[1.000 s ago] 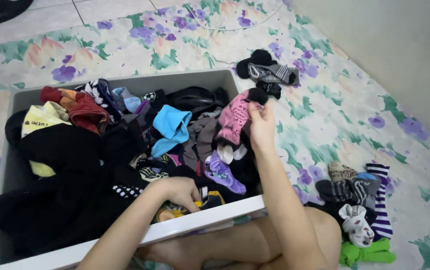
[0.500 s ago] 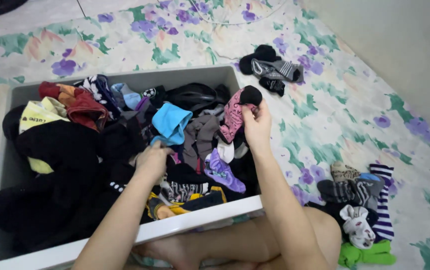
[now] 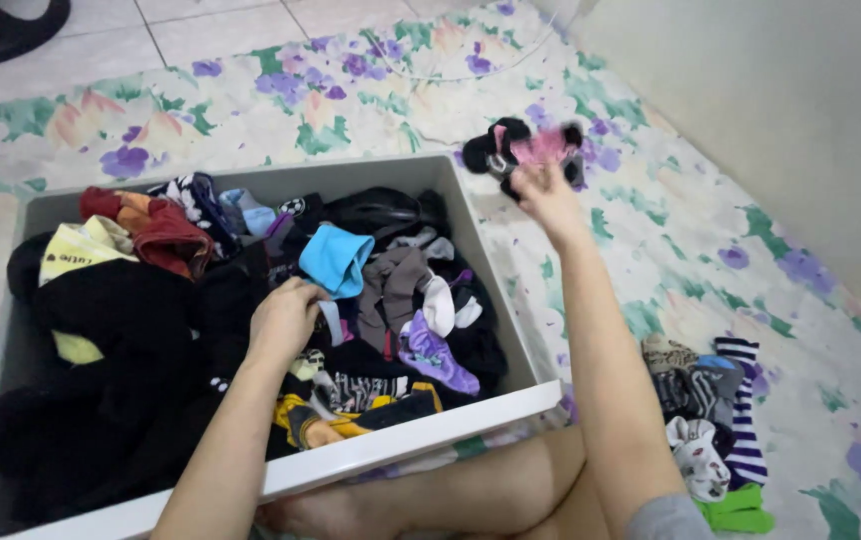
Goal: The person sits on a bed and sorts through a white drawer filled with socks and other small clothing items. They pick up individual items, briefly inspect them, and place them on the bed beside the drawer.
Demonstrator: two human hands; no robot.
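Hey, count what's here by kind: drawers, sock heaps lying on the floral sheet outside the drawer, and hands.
White drawer full of clothes: 1
Sock heaps on the floral sheet: 2 (black sock heap, striped mixed heap)
Bare hands: 2 (left hand, right hand)
Total: 5

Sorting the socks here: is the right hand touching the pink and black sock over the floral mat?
Touching. The head view shows the right hand gripping the pink and black sock, fingers closed on its lower edge with no gap.
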